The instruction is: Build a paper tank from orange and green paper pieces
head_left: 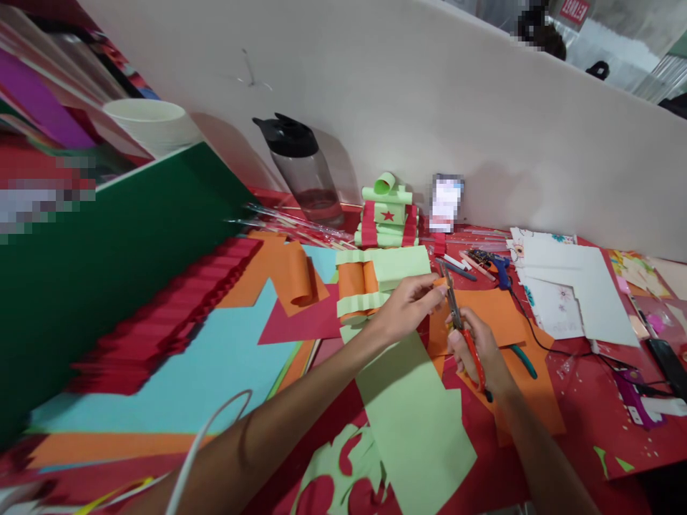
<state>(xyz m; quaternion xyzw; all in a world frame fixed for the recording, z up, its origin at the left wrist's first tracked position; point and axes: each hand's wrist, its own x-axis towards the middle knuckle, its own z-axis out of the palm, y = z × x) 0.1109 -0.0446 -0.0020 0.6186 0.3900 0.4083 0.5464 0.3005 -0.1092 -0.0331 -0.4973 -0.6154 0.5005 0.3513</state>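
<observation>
My right hand (477, 350) grips red-handled scissors (460, 325), blades pointing away from me. My left hand (411, 304) pinches a small orange paper piece (440, 282) right at the blade tips. Under both hands lie an orange sheet (499, 315) and a light green sheet (413, 422) on the red table. Just beyond my left hand sits a folded stack of orange and light green strips (365, 282).
A green-and-red paper model (387, 214) and a dark-lidded bottle (303, 172) stand by the white wall. A large green board (96, 265), pleated red paper (172, 315) and a blue sheet (215, 365) fill the left. White cards (574, 286), a glue gun (502, 268) and pens lie right.
</observation>
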